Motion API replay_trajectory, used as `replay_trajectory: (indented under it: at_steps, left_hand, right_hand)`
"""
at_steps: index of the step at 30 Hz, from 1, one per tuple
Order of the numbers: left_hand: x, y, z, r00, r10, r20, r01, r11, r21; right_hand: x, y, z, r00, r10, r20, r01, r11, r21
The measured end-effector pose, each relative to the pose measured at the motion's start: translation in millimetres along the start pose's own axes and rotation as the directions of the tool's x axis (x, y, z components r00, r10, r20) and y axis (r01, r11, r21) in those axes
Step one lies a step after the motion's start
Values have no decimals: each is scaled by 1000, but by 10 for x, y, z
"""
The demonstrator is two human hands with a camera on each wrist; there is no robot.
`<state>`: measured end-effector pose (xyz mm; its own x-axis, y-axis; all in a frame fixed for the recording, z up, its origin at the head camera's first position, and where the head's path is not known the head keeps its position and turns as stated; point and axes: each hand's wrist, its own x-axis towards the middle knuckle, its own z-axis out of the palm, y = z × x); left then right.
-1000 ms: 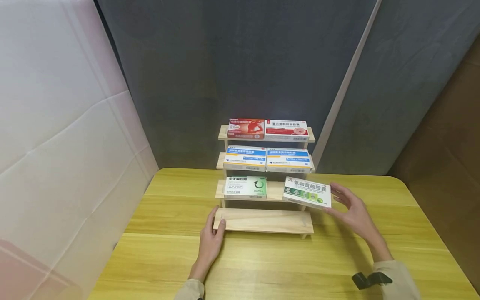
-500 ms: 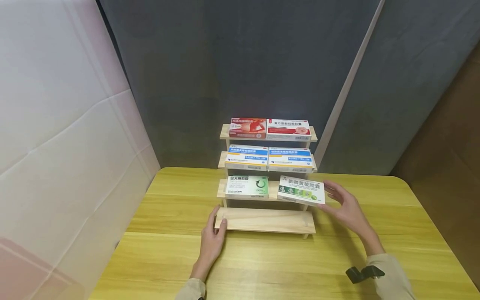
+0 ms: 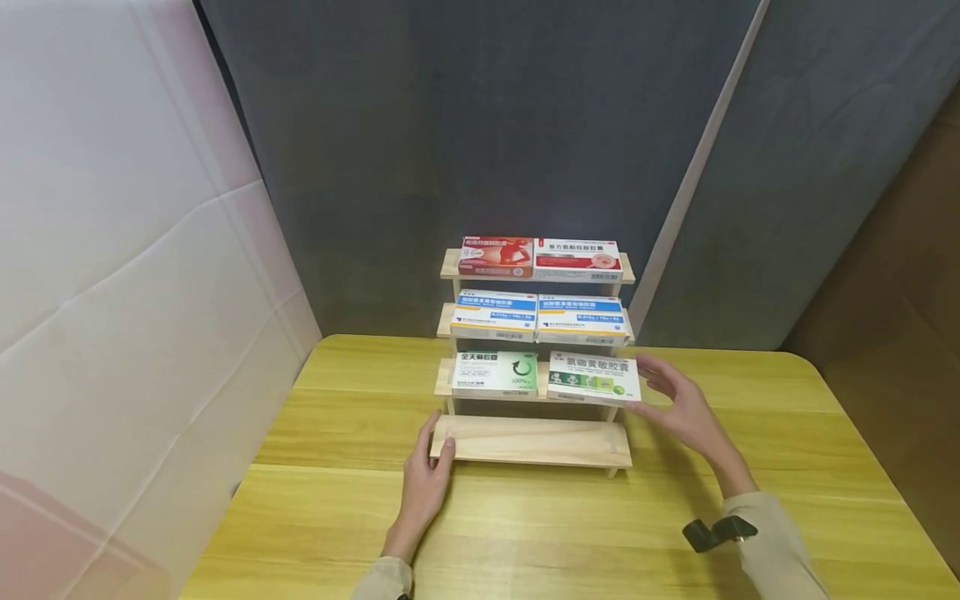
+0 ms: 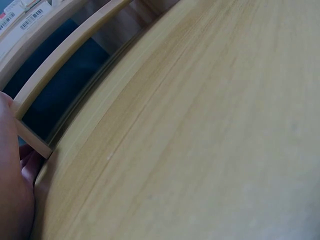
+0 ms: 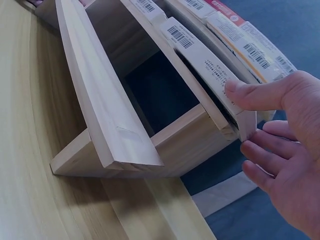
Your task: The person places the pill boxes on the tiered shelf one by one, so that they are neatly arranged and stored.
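My right hand (image 3: pixel 681 414) pinches the right end of a white and green medicine box (image 3: pixel 592 378), thumb on its front edge and fingers at its end. The box lies over the right half of the wooden step rack's (image 3: pixel 532 440) third tier, slightly askew. In the right wrist view a dark gap shows under the box's side (image 5: pixel 202 62). A second green and white medicine box (image 3: pixel 493 373) sits to its left on the same tier. My left hand (image 3: pixel 424 487) grips the left end of the lowest step, thumb on top; its other fingers are partly hidden.
Two blue and white boxes (image 3: pixel 493 315) fill the second tier. Above them, a red box (image 3: pixel 495 257) and a red and white box (image 3: pixel 577 260) share the top tier. The rack stands on a yellow wooden table (image 3: pixel 525 533), before a grey curtain (image 3: pixel 480 125).
My right hand has brought the white and green box leftward and slightly down over the third tier, and the box has turned straighter. My left hand stays on the lowest step.
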<state>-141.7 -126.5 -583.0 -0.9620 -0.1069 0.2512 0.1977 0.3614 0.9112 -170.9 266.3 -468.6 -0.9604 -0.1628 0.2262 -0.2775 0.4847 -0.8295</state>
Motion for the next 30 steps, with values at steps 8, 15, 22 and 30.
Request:
replay_trajectory:
  at_steps: [8, 15, 22, 30]
  left_hand:
    - [3, -1, 2, 1000, -7, 4, 7, 1000, 11]
    - [-4, -3, -1, 1000, -7, 4, 7, 1000, -3]
    - [7, -4, 7, 1000, 0, 0, 0, 1000, 13]
    - [2, -13, 11, 1000, -8, -5, 8, 1000, 1]
  right_hand:
    - [32, 7, 44, 1000, -2, 18, 1, 1000, 24]
    - [7, -41, 108, 1000, 0, 18, 0, 999, 33]
    - [13, -15, 182, 1000, -23, -1, 23, 999, 33]
    - [17, -7, 237, 1000, 9, -16, -9, 1000, 10]
